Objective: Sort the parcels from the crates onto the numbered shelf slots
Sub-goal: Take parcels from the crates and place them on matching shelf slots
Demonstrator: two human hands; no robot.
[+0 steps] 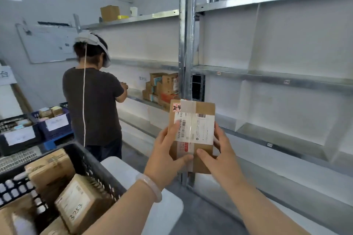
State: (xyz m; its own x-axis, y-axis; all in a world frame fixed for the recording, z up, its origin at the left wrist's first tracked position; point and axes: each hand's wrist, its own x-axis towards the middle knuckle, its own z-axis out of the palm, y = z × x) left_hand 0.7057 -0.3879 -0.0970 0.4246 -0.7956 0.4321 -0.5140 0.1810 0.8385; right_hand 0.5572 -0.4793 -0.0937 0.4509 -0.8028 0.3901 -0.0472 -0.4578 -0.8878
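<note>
Two hands (166, 155) (219, 155) grip brown taped parcel (202, 109) (marked "2-4").

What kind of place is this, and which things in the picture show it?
Probably a parcel sorting room. Long metal shelves with small labels line the wall, a black crate holds taped boxes, and the left hand and right hand hold a parcel marked 2-4.

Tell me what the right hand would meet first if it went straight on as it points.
The right hand grips the parcel, so that is first. Carried on together, forward and upward, they would likely meet the metal shelf upright behind it, though depth is unclear.
</note>
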